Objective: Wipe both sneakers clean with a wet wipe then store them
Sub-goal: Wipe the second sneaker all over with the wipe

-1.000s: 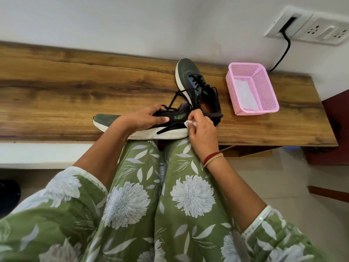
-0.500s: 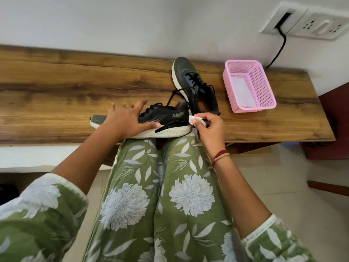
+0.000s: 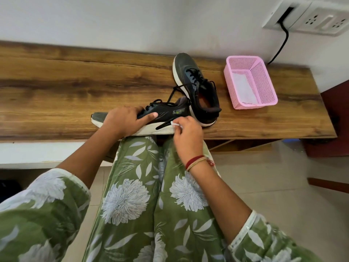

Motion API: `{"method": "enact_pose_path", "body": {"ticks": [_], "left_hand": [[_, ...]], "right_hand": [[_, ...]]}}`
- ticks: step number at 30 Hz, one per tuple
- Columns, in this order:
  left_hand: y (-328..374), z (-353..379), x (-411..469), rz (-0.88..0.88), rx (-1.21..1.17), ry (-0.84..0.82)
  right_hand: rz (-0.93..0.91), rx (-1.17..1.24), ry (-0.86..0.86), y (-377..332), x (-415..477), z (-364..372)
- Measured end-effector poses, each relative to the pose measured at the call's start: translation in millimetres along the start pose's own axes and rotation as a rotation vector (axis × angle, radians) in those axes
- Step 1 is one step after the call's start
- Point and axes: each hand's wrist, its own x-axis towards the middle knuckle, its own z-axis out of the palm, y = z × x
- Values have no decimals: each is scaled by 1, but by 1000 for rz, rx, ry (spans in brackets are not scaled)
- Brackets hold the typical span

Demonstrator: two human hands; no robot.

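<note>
A dark grey sneaker with a white sole lies on its side along the front edge of the wooden shelf, toe to the left. My left hand presses down on its upper, thumb stretched along the side. My right hand pinches a small white wet wipe against the white sole near the heel. The second sneaker stands upright just behind, toe toward the wall, its heel touching the first.
A pink perforated basket with a white wipe or sheet inside sits right of the sneakers. A black cable runs from a wall socket panel down behind the shelf. My green floral trousers fill the foreground; tiled floor lies to the right.
My left hand slid left along the sneaker's upper and now presses it flat. My right hand with the wipe shifted slightly along the sole near the heel.
</note>
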Motion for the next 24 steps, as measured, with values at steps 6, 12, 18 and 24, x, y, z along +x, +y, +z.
{"method": "enact_pose_path", "body": {"ticks": [6, 12, 18, 24], "left_hand": [[-2, 2, 1, -24, -11, 19], [0, -2, 2, -51, 0, -24], [0, -1, 2, -58, 6, -37], [3, -4, 1, -72, 8, -38]], "right_hand": [[-196, -95, -102, -23, -20, 22], [-26, 227, -40, -6, -6, -10], [183, -16, -70, 23, 20, -20], [-15, -180, 2, 5, 0, -4]]}}
